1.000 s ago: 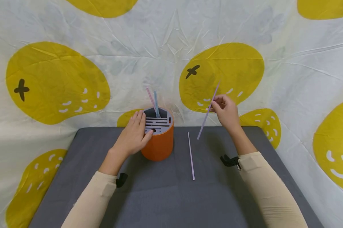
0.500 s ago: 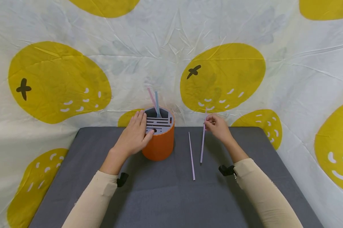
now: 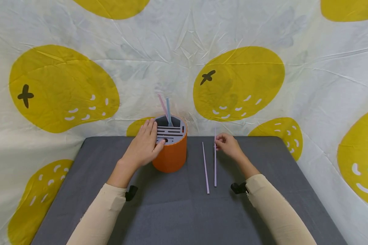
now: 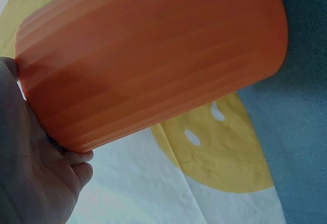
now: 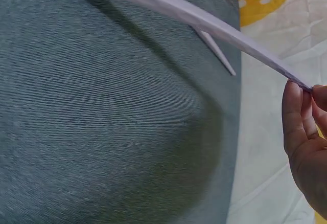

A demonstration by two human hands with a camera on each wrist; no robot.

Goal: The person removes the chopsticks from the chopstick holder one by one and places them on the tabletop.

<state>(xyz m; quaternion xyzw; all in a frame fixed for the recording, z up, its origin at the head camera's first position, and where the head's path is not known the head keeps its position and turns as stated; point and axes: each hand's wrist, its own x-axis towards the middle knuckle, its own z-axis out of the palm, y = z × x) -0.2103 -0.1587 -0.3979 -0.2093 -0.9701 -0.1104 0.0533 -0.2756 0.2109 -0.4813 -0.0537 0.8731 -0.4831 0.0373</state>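
Observation:
An orange round utensil holder (image 3: 170, 158) with a grey slotted top (image 3: 173, 131) stands near the back of the table. My left hand (image 3: 143, 143) rests on its left rim, fingers straight and thumb over the near edge; the left wrist view shows that hand (image 4: 46, 168) against the ribbed side. To the right, my right hand (image 3: 228, 145) pinches a light purple chopstick (image 3: 215, 166) near its thin end, thick end toward me. A second purple chopstick (image 3: 205, 169) lies on the table to its left, and the two overlap in the right wrist view.
A pink chopstick (image 3: 162, 103) and a blue one (image 3: 168, 108) lean in the holder's back compartment. Dark grey cloth covers the table (image 3: 184, 217). A white curtain (image 3: 159, 37) with yellow fruit shapes hangs right behind the table's back edge.
My right hand has come down and a little left, bringing the pinched chopstick from a raised slant to nearly alongside the lying one. My left hand stays on the holder.

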